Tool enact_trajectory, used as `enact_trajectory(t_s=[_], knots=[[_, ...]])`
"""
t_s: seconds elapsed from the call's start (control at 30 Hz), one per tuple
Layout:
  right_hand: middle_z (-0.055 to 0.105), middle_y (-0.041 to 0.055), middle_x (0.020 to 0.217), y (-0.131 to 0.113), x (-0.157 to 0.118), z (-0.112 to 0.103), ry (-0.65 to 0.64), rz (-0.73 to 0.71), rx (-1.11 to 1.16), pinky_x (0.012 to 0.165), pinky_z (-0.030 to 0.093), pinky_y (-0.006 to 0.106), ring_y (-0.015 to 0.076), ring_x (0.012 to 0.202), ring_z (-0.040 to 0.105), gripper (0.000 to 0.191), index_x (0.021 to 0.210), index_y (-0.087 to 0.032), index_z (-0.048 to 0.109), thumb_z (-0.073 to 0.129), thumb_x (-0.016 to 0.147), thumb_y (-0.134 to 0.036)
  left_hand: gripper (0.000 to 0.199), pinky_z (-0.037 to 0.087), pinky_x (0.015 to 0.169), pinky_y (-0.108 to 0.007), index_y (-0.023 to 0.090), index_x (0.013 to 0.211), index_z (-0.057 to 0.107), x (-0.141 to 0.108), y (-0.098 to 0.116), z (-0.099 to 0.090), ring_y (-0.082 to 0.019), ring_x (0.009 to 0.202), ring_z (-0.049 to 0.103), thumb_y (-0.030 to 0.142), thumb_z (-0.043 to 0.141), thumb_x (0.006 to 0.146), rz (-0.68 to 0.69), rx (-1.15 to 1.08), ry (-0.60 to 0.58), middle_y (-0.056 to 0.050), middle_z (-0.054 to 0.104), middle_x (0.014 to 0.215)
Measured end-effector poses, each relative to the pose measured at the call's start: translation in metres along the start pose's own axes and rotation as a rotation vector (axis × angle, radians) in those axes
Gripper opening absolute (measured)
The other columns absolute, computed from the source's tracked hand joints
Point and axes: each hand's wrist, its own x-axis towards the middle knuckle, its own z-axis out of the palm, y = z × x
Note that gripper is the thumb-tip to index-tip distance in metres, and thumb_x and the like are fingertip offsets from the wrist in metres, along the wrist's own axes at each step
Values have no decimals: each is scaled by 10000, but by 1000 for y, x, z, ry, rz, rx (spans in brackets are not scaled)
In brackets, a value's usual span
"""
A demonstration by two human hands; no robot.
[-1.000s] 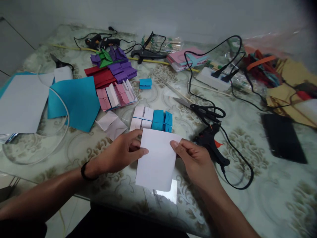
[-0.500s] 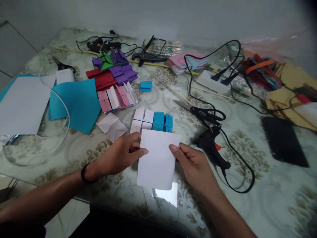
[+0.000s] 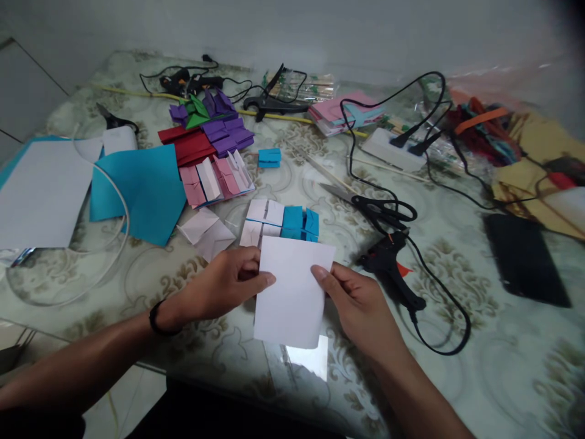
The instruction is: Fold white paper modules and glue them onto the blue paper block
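While my left hand [image 3: 223, 285] and right hand [image 3: 359, 302] are pinching the white paper [image 3: 291, 299] between them, I'm risking a crease — uneven squeezing would be causing it.

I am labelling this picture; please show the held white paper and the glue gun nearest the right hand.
White paper [image 3: 291, 296]: head view, middle of its face.
Glue gun [image 3: 388, 261]: head view, its black body.

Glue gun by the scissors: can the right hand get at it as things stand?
Probably yes: the glue gun lies close beside the right hand, with nothing visible between them, though that hand would first have to let go of the white paper.
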Motion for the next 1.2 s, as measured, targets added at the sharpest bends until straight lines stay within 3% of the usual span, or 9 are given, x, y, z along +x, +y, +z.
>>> enact_trajectory(t_s=[0.13,0.33,0.57,0.77,0.9,1.1,1.2], knots=[[715,28,745,1,-1,1,12,23,47,605,484,242,176,677,592,388,885,-165,771,673,936,-537,291,461,584,-243,155,791,632,0,1,-1,-150,679,623,367,599,988,-26,6,-104,-11,680,749],[727,33,774,2,-2,0,1,36,90,609,485,246,183,698,605,417,899,-171,775,674,936,-575,348,437,563,-247,157,735,614,1,1,-2,-151,645,627,395,581,987,-24,144,-30,2,652,683],[689,25,714,-2,-2,1,47,18,20,569,455,242,166,644,554,417,765,-169,733,690,916,-556,340,476,563,-248,173,719,573,2,1,-2,-163,657,682,391,587,979,-38,66,-47,4,664,680],[702,33,737,-7,-6,0,-6,35,29,595,468,260,187,673,587,418,795,-172,747,678,920,-565,354,461,576,-257,171,722,575,3,-1,-5,-156,656,649,406,597,986,-19,149,-3,4,642,691],[694,32,714,-8,-6,-1,18,21,-23,580,463,267,186,647,572,408,745,-173,741,684,904,-545,357,505,592,-255,172,749,580,4,-5,-5,-161,674,674,432,608,992,-38,75,-20,6,648,706],[661,8,679,-4,-5,-3,85,2,-1,562,434,249,157,616,535,415,701,-187,700,681,927,-535,199,579,665,-264,172,1079,648,1,-3,-1,-186,808,737,345,657,983,-41,-206,-202,-42,774,918],[671,5,701,2,-4,-5,102,-11,30,595,445,255,160,641,554,428,694,-194,685,689,937,-545,362,549,645,-245,201,1319,604,-2,-1,0,-175,783,725,310,670,980,-29,-153,-193,-38,797,931]])
